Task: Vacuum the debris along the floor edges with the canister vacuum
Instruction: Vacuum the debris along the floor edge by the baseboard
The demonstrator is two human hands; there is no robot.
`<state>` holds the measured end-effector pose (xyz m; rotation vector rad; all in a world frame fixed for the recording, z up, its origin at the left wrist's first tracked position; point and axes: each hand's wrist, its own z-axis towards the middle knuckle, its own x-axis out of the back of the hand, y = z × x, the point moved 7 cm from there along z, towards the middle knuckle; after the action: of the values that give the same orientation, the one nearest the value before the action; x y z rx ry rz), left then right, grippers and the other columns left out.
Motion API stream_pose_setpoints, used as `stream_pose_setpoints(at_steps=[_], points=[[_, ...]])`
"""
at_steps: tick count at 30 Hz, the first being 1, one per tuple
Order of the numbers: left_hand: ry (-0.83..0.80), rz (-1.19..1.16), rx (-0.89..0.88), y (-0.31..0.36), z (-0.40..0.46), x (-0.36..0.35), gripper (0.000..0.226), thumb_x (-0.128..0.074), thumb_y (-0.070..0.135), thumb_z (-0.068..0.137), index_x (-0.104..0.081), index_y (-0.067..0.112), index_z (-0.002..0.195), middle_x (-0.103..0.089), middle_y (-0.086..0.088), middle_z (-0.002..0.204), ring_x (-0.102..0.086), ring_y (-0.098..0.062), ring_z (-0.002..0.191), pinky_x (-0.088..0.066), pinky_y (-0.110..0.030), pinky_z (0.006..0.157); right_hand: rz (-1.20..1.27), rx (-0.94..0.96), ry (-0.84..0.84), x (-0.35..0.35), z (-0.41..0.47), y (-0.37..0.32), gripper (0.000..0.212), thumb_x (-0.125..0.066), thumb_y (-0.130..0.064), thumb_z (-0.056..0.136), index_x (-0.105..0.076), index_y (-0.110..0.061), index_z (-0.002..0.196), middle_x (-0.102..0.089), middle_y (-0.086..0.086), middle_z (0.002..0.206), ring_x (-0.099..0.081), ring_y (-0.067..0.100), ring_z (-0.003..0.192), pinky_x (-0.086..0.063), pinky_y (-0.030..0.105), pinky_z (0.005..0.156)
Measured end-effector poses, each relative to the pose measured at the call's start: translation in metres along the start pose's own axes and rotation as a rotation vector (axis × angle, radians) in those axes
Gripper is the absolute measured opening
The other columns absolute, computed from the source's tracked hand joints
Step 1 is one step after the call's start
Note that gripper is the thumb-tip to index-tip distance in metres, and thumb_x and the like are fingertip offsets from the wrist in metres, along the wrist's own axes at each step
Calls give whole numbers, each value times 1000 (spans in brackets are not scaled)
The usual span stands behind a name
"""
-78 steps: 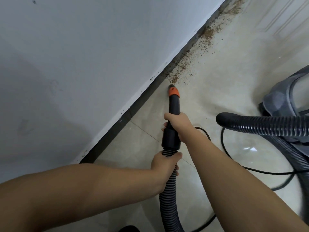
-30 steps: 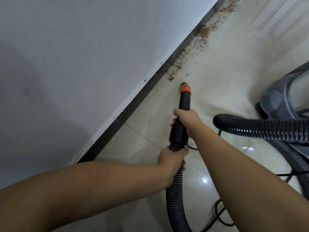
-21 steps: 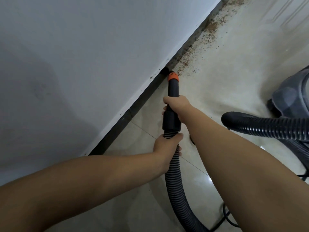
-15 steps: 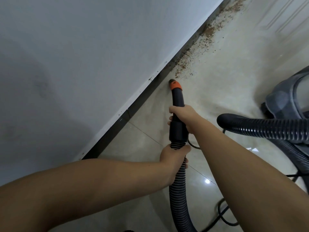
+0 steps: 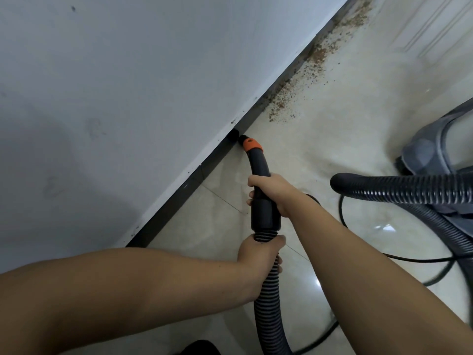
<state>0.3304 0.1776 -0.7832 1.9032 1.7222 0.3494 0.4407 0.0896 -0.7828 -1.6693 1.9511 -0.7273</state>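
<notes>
A black vacuum nozzle (image 5: 258, 165) with an orange collar (image 5: 251, 144) points at the dark baseboard (image 5: 184, 190), its tip touching the wall's foot. My right hand (image 5: 273, 192) grips the nozzle's black handle. Just below it, my left hand (image 5: 258, 257) holds the ribbed grey hose (image 5: 268, 308). Brown crumbly debris (image 5: 294, 96) lies along the floor edge beyond the tip, running up to the far corner. The grey canister vacuum (image 5: 440, 149) sits at the right.
A white wall (image 5: 128, 85) fills the left. Another loop of ribbed hose (image 5: 399, 188) crosses the right side above a thin black power cord (image 5: 409, 257) on the glossy beige tile floor (image 5: 358, 149). A pale panelled door (image 5: 430, 34) stands at the far right.
The nozzle swept back and forth near the debris, then swung left; its tip now presses against the baseboard, short of the debris. Both hands kept their grip.
</notes>
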Motion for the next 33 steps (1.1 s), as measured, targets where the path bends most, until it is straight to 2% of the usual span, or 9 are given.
stream_pose_setpoints(at_steps=[5, 9, 18, 27, 33], points=[[-33, 93, -29, 17, 15, -4, 15, -67, 21, 87, -56, 11, 85, -57, -7, 65, -53, -17, 50, -48, -25, 52, 94, 18, 151, 27, 10, -5, 12, -59, -8, 84, -49, -8, 90, -58, 11, 68, -61, 21, 44, -52, 27, 48], [-50, 59, -37, 38, 31, -14, 17, -68, 24, 87, -57, 12, 86, -58, -5, 63, -54, -16, 49, -49, -25, 53, 98, 28, 235, 42, 25, -27, 13, -59, -7, 83, -47, -7, 89, -60, 12, 70, -61, 21, 43, -51, 26, 42], [6, -41, -80, 62, 57, -7, 14, -67, 23, 86, -57, 13, 87, -57, -5, 62, -54, -16, 48, -47, -26, 55, 40, 63, 152, 21, 53, -61, 12, -57, -5, 84, -46, -7, 87, -57, 12, 70, -60, 22, 46, -54, 27, 44], [-88, 50, -11, 31, 52, -34, 16, -69, 25, 86, -58, 13, 87, -58, -6, 66, -54, -15, 50, -49, -23, 51, 99, 21, 245, 66, 37, -24, 17, -60, -8, 83, -48, -9, 95, -59, 11, 71, -61, 23, 52, -52, 27, 47], [-75, -5, -30, 42, 59, -34, 14, -68, 23, 86, -58, 13, 88, -57, -5, 64, -53, -15, 48, -47, -23, 49, 63, 45, 221, 57, 47, -41, 15, -60, -6, 83, -48, -8, 92, -58, 12, 71, -60, 22, 48, -53, 28, 46]])
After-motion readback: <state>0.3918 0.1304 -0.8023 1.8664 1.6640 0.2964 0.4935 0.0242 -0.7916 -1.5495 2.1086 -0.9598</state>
